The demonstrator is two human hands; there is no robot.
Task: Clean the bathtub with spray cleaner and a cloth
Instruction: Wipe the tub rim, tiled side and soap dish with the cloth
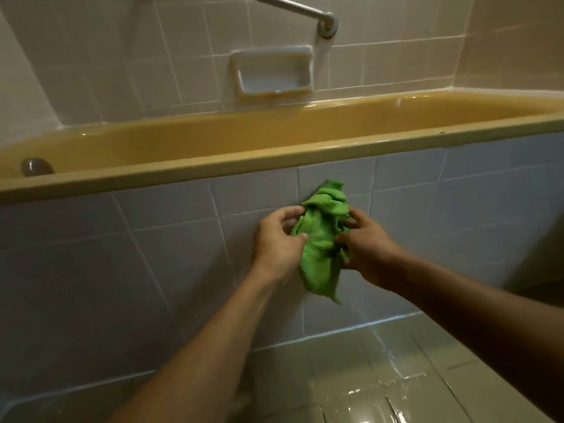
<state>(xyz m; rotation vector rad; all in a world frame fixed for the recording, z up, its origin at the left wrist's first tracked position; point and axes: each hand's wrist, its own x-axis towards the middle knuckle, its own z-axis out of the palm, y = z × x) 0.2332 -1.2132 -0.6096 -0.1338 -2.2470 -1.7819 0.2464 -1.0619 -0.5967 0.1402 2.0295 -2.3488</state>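
A crumpled green cloth [320, 239] hangs between both hands in front of the tiled side panel of the tub. My left hand [276, 241] grips its left edge with curled fingers and thumb. My right hand [366, 245] pinches its right side. The mustard-yellow bathtub [213, 166] runs across the frame above the hands, its rim level with the top of the panel. No spray cleaner is in view.
A round metal fitting [35, 167] sits on the tub's inner wall at far left. A white soap dish [273, 73] is set in the tiled wall, with a metal grab bar [305, 10] above it. The grey floor tiles [381, 377] are wet and shiny.
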